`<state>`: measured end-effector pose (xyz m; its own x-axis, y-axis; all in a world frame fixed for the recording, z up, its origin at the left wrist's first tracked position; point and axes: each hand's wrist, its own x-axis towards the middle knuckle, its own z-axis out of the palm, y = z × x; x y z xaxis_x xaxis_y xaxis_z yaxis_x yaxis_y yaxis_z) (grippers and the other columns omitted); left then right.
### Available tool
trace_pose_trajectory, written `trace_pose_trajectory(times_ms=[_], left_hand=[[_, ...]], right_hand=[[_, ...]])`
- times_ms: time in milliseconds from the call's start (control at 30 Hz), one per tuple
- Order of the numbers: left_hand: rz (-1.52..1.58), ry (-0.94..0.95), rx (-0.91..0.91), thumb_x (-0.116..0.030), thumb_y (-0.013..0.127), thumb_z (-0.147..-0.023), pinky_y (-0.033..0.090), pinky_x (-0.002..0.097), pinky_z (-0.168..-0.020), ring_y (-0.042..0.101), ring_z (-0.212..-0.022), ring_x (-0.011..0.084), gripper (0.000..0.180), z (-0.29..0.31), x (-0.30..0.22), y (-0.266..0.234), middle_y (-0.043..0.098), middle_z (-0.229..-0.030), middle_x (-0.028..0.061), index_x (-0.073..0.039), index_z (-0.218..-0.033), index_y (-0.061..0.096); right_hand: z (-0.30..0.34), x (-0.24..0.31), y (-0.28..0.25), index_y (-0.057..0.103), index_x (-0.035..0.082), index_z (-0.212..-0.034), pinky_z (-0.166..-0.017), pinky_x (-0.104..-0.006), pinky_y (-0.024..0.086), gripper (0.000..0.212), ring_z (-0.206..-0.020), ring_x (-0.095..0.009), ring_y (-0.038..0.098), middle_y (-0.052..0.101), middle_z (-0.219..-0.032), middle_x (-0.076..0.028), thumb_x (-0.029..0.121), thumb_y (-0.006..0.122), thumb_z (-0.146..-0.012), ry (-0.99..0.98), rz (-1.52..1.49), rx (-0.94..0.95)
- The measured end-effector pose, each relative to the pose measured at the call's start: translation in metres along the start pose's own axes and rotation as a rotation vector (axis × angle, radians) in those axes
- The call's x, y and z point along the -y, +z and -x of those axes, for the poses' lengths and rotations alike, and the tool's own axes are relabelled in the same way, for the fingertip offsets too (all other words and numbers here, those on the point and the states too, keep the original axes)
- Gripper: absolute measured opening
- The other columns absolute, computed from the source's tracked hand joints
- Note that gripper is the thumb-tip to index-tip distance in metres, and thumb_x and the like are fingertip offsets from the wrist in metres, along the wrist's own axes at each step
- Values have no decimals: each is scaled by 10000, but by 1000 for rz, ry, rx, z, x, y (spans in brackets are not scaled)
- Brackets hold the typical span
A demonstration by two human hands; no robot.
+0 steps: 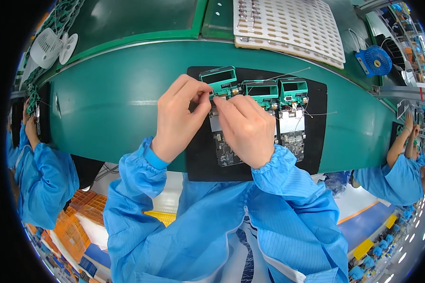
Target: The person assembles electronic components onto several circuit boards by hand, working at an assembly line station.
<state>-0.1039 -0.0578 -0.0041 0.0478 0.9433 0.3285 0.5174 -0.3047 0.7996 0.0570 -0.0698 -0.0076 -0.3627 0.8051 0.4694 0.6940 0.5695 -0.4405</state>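
Observation:
Three green plastic frames with dark rectangular openings stand in a row on a black mat (316, 132). Dark circuit boards with silvery plates lie below them. My left hand (182, 111) is closed in a pinch at the lower edge of the leftmost green frame (218, 75), which sits tilted. Close beside it, the fingertips of my right hand (250, 125) are pinched together at the same spot. What lies between either hand's fingers is too small or hidden. My right hand partly covers the left circuit board (224, 148). Another circuit board (292, 137) lies below the right green frame (293, 92).
Thin wires (323, 113) stick out from the frames over the mat. A white slotted tray (288, 28) lies at the back. A blue fan (374, 60) stands back right, a white fan (46, 47) back left. Co-workers sit at both sides.

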Motion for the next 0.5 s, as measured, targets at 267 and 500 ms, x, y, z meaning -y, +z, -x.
trace_pose_trajectory(times_ms=[267,500], left_hand=[[-55,30,-15,73,670,-798,509,308,-565,612,-659,195,114,2,5,4,584,-832,93,9,-888,642],[-107,97,7,77,682,-776,525,343,-613,618,-729,245,140,-1,6,9,584,-854,93,5,-891,646]], right_hand=[[1,-2,7,714,57,-1017,-555,-320,502,336,-726,-197,580,552,-787,-33,-2,707,-686,-2,56,-8],[1,-6,4,728,74,-1023,-533,-317,486,335,-686,-185,569,551,-751,-20,-9,703,-700,-13,84,-73]])
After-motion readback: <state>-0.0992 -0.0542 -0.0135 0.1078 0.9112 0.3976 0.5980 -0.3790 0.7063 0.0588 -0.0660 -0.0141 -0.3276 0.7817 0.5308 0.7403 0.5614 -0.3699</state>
